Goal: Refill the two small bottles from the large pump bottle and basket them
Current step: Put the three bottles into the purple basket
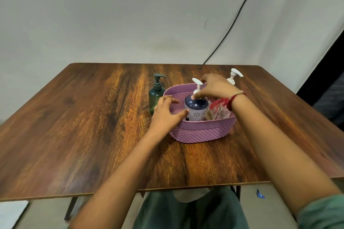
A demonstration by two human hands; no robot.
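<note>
Purple woven basket [201,134] mid-counter [93,126]: our right hand [216,87] pinches the navy pump bottle's [196,108] neck inside it, left hand [165,113] clamps the rim. Green bottle [156,95] beside, white-pump bottle [235,75] behind. We judge lifting it out comes next.

Navy pump bottle [195,107] upright in purple basket [202,133], green bottle [156,95] beside

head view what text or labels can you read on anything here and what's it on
"...OCHEK CHO...": partial, blurred dark lettering on the pouch in the purple basket; the rest is cut off.
Navy pump bottle: pale dotted flower mark, no legible words.
Green pump bottle: no label visible.
White pump bottle behind the right hand: mostly hidden, nothing readable.
</note>
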